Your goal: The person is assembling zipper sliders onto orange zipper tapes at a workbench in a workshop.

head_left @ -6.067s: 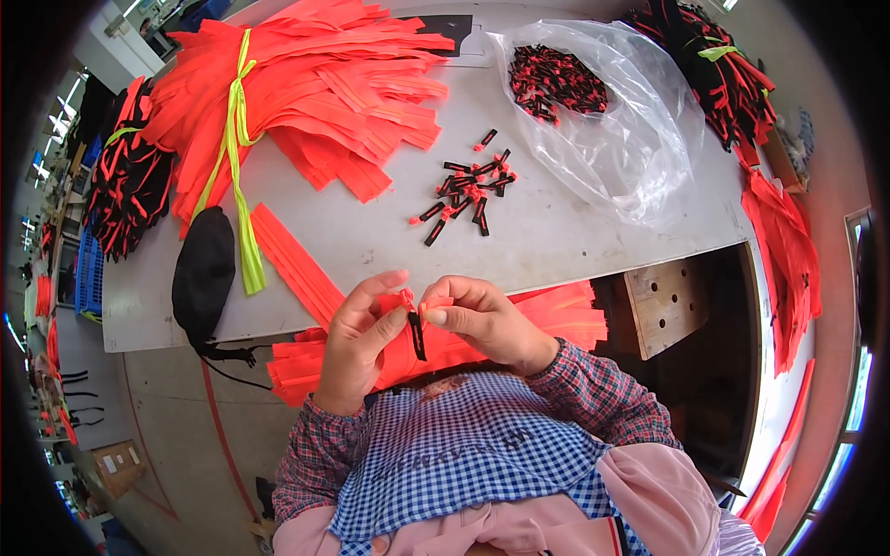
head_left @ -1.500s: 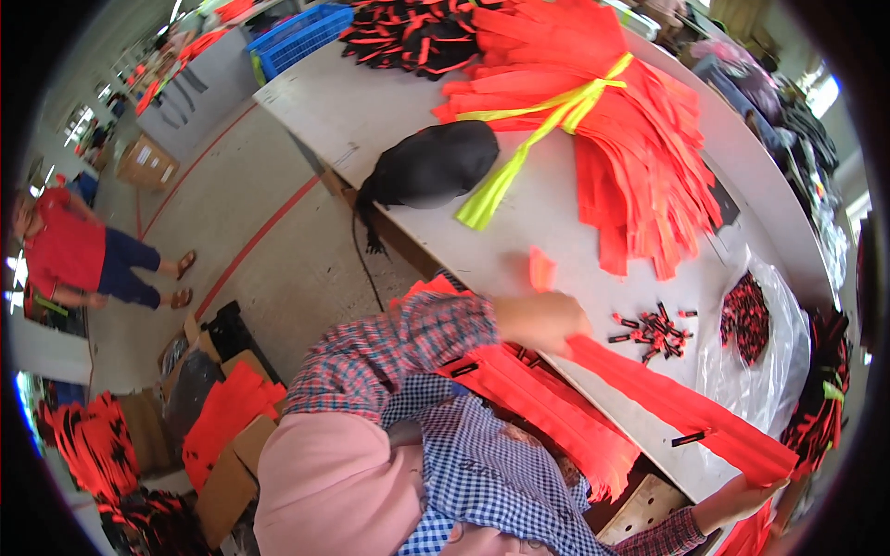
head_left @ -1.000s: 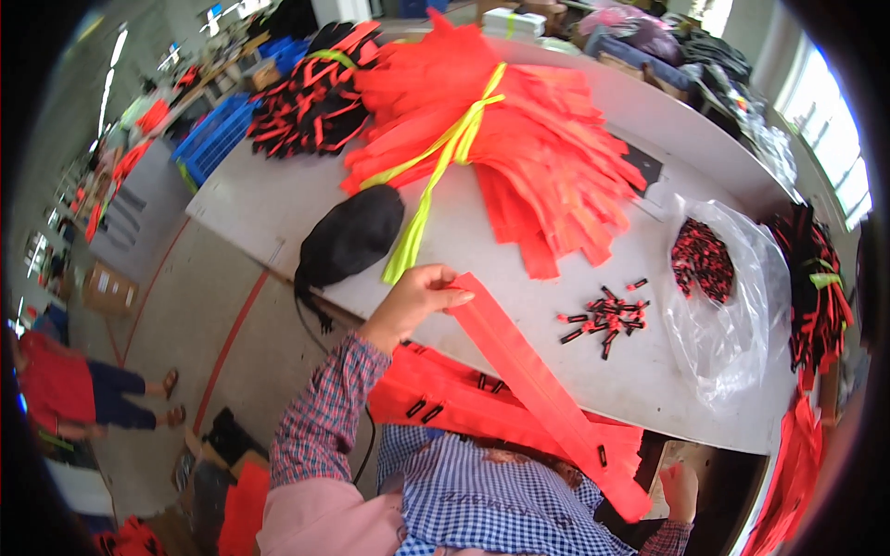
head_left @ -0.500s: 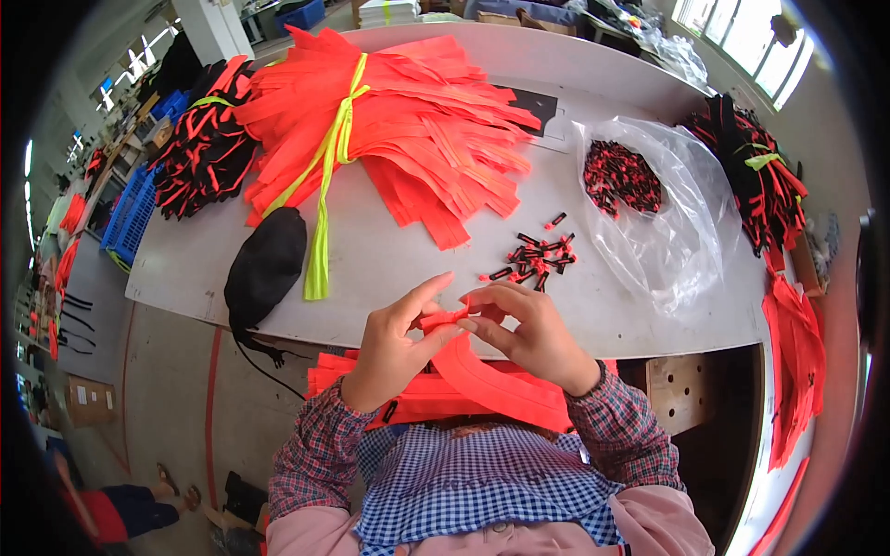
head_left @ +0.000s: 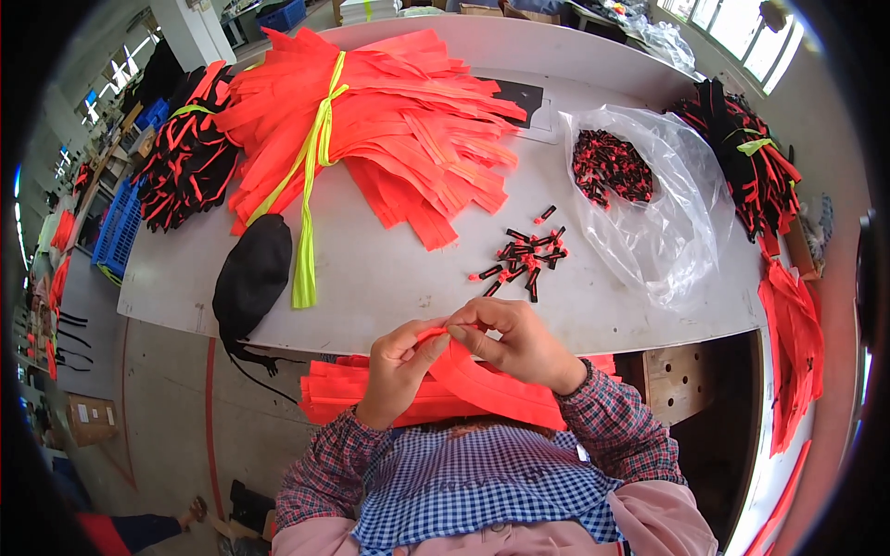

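Observation:
My left hand (head_left: pixel 397 369) and my right hand (head_left: pixel 521 343) meet just in front of the table's near edge. Both pinch the end of a red-orange zipper tape (head_left: pixel 477 387), fingertips almost touching. From there the tape curves down to the right over my lap. Whether a small part sits between the fingertips is hidden. More red-orange tapes (head_left: pixel 338 394) lie across my lap under my wrists. Beyond my hands, a loose pile of small black zipper pulls (head_left: pixel 531 252) with red-orange ends rests on the table.
A large tied bundle of red-orange tapes (head_left: pixel 399 139) covers the table's back left. Beside it lie a black pouch (head_left: pixel 252 278) and a black-and-red bundle (head_left: pixel 188 157). A clear plastic bag (head_left: pixel 681 255) holds more pulls. Another black-and-red bundle (head_left: pixel 742 157) is at the right edge.
My hands have come closer together and slightly down; the left fingers, spread before, now close on the tape. The tape's end is now mostly covered by my fingers.

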`<act>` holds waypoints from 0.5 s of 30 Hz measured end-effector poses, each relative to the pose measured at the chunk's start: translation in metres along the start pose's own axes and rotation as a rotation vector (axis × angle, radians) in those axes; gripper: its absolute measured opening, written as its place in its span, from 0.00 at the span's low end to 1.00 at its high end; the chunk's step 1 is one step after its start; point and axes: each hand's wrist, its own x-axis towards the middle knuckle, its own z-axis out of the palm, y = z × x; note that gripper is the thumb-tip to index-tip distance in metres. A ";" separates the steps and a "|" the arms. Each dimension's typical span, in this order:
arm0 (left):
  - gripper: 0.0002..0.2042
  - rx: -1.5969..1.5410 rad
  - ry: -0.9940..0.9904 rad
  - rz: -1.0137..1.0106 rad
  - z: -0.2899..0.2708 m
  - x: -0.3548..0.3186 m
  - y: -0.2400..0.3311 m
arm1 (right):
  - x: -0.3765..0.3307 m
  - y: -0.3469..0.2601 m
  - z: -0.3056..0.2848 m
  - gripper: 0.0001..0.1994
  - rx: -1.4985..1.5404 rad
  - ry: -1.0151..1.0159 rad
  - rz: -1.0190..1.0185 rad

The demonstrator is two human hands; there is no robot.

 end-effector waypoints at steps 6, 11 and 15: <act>0.10 0.358 0.108 0.298 0.005 -0.003 0.008 | -0.006 0.005 0.006 0.07 0.113 0.024 0.073; 0.11 0.645 0.137 0.515 0.011 -0.002 -0.001 | -0.019 0.034 0.036 0.09 0.459 0.172 0.245; 0.10 0.691 0.072 0.548 0.017 -0.004 -0.002 | -0.025 0.051 0.044 0.10 0.614 0.280 0.366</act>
